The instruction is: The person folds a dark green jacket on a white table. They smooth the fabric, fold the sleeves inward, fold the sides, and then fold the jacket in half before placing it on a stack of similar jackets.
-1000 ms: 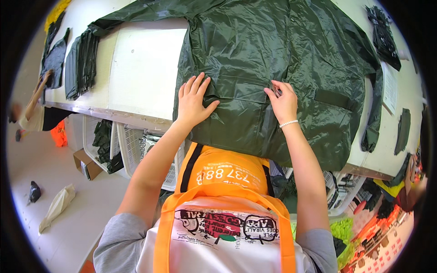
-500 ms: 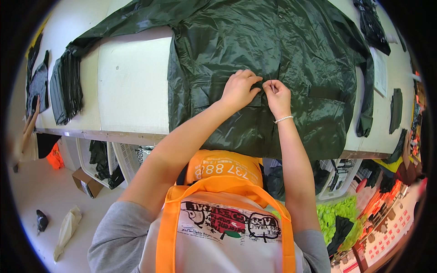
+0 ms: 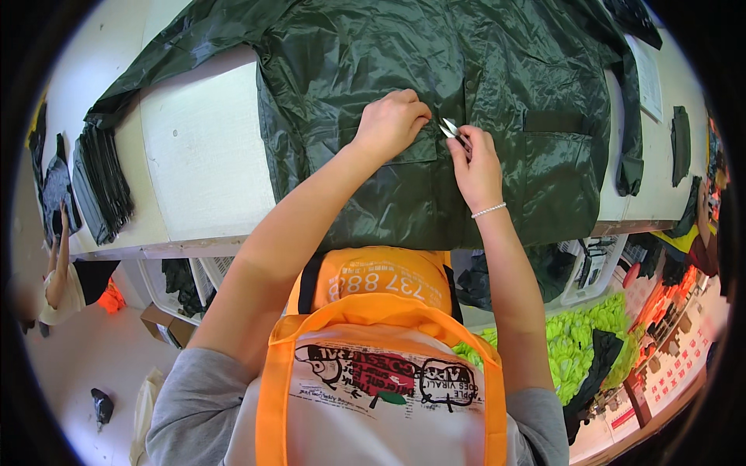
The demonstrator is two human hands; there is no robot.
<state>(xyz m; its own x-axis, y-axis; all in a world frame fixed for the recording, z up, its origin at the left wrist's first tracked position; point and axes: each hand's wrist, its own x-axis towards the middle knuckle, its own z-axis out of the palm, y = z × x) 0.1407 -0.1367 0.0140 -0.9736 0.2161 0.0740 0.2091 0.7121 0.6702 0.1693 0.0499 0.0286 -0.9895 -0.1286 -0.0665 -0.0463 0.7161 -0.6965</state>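
A shiny dark green jacket (image 3: pixel 373 194) lies spread on the table with its front up, sleeves out to both sides. Over its front, left of the centre placket, my left hand (image 3: pixel 391 126) is closed with fingertips pinched together; what they hold, if anything, is too small to make out. My right hand (image 3: pixel 476 171) grips a pair of thread snips (image 3: pixel 448 130), whose silver blades point up and left toward my left fingertips, slightly parted. A flap pocket (image 3: pixel 416 151) lies just below my left hand, and another flap (image 3: pixel 556 122) sits right of my right hand.
Folded dark garments (image 3: pixel 102 186) are stacked on the table (image 3: pixel 198 155) at the left. A folded dark piece (image 3: pixel 680 144) and a paper sheet (image 3: pixel 646 78) lie at the right. Under the table stand white baskets (image 3: pixel 587 272) and bright yellow-green garments (image 3: pixel 583 334). Another person (image 3: pixel 62 287) works at far left.
My hands have drawn apart. The snips' blades now show clearly, pointing out from my right hand. My left hand has shifted slightly left, its fingers more curled.
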